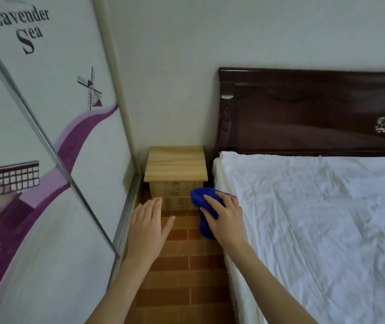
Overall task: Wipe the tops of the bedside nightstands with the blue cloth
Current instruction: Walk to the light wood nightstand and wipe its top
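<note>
Two hands of yours stretch out over the brick-patterned floor [182, 265], in the gap between the wardrobe door [46, 127] and the bed [315, 218]. Your left hand [148, 224] is flat, fingers straight, holding nothing, while your right hand [226, 220] curls its fingers over the bunched blue cloth [202, 197] and grasps it beside the mattress edge. That cloth is in front of the pale wooden nightstand [176, 164] and not on its top; the nightstand stands in the corner, just beside the dark headboard [303, 113].
</note>
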